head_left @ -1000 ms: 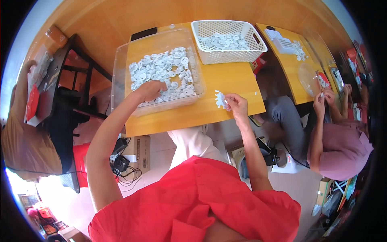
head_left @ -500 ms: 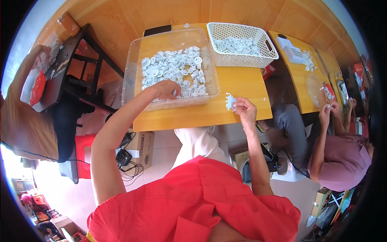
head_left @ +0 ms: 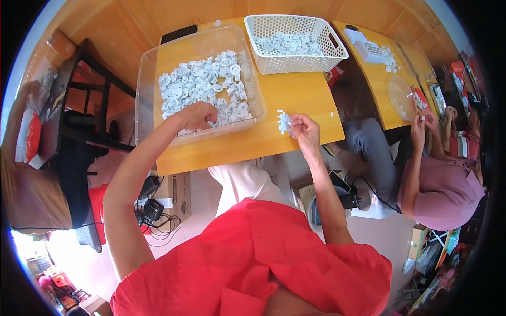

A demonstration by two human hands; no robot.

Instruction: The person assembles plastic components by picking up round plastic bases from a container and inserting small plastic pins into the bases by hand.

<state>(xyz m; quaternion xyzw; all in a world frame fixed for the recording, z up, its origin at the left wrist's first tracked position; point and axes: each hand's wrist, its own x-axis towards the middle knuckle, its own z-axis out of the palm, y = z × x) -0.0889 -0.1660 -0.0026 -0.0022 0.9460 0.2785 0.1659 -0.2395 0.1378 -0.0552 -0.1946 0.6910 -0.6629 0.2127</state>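
Observation:
My left hand reaches over the near wall of a clear plastic bin, its fingers curled down among white plastic parts. These are small round pieces with openings, heaped loosely. Whatever the left fingertips grip is hidden behind the hand. On the yellow table, right of the bin, lies a little pile of small white plastic pieces. My right hand is at its right side, thumb and fingers pinched together on a small white piece at the pile's edge.
A white perforated basket with more white parts stands behind, on the yellow table. A black flat object lies at the back left. People sit at either side, one at another table. Cables and a cardboard box are below.
The whole view has shifted, so the table sits further left and higher. My left hand stays in the bin with fingers curled; my right hand remains at the small pile.

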